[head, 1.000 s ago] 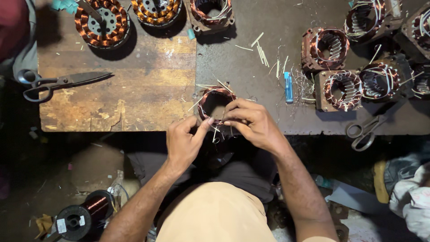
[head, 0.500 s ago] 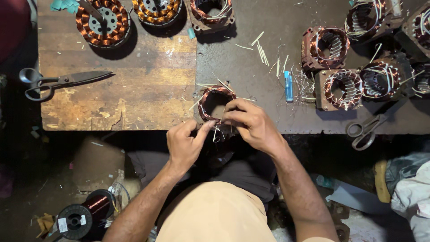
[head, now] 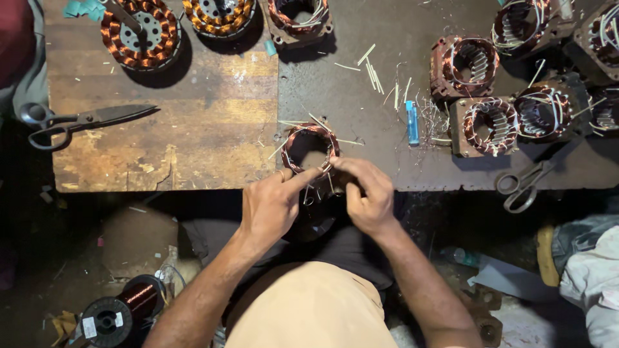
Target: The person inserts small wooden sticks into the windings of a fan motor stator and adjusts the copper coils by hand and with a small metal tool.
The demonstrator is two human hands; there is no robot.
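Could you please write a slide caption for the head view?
Left hand and right hand pinch the copper-wound round motor stator at the dark workbench edge.

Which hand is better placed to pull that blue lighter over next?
Probably the right hand: the small blue plastic lighter lies on the bench up and to its right, nearer than to the left hand. Both hands pinch at the copper-wound stator ring.
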